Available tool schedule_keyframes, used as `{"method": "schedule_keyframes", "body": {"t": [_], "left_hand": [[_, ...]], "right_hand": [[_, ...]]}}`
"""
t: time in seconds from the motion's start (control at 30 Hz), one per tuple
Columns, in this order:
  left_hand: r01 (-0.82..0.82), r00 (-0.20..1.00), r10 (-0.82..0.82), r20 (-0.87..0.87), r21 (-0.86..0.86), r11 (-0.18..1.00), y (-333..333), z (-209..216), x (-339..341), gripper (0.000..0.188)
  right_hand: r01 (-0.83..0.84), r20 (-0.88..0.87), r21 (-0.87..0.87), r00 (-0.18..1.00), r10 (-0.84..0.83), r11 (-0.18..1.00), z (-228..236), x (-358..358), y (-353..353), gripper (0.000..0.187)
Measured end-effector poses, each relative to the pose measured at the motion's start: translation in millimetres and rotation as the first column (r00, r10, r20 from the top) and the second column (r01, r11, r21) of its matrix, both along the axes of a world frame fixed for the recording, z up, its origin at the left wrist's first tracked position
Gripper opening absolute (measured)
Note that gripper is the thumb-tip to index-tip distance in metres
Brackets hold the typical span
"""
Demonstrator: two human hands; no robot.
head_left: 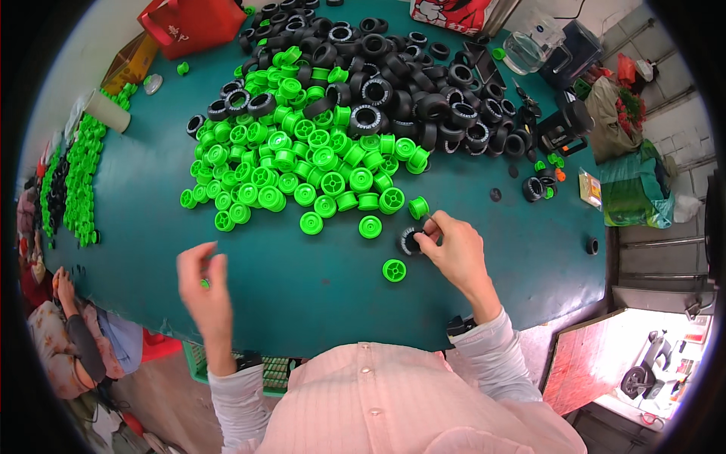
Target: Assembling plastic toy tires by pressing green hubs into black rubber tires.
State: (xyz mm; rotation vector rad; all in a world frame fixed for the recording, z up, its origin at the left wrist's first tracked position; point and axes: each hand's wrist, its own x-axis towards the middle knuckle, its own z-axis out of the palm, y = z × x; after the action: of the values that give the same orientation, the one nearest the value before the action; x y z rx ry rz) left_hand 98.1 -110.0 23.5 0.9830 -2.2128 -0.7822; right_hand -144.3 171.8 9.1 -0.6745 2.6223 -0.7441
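Observation:
My right hand (461,253) pinches a black rubber tyre (407,242) between thumb and fingers, just above the green table (325,303). Close to that tyre lie a loose green wheel rim (394,270), nearer to me, and another rim (419,208), farther away. My left hand (203,295) hangs over the left part of the table, fingers curled and slightly blurred. A small bit of green shows between its thumb and fingers, mostly hidden. Ahead of both hands spreads a heap of green wheel rims (261,177), with a pile of black tyres (435,107) behind it.
Rows of green rims (83,174) line the far left, near a beige cup (107,111). A red bag (193,30) stands at the back left. A clear jug (533,45) and black devices (563,125) occupy the right side. Another person's hand (66,293) rests at the left edge.

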Motion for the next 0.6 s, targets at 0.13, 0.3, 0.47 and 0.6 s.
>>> {"method": "schedule_keyframes", "body": {"t": [0.13,0.3,0.47,0.6], "left_hand": [[0.527,0.84,-0.535,-0.088,0.365,0.767,60.0,8.0,-56.0,0.046],[0.658,0.73,-0.662,-0.173,0.44,0.611,82.6,-10.3,-79.0,0.062],[0.542,0.826,-0.56,-0.058,0.349,0.764,71.6,-15.2,-63.5,0.057],[0.509,0.834,-0.533,0.143,0.17,0.844,73.6,-19.1,-58.1,0.058]], "right_hand": [[0.02,-0.015,-0.241,1.0,-0.024,0.97,11.4,35.2,-19.4,0.018],[-0.152,-0.013,-0.328,0.988,0.156,0.932,15.8,58.6,-33.8,0.038],[-0.267,-0.093,-0.129,0.962,0.257,0.955,4.5,51.1,-0.6,0.057],[-0.257,-0.05,-0.046,0.966,0.255,0.965,2.6,55.7,-0.1,0.06]]}}
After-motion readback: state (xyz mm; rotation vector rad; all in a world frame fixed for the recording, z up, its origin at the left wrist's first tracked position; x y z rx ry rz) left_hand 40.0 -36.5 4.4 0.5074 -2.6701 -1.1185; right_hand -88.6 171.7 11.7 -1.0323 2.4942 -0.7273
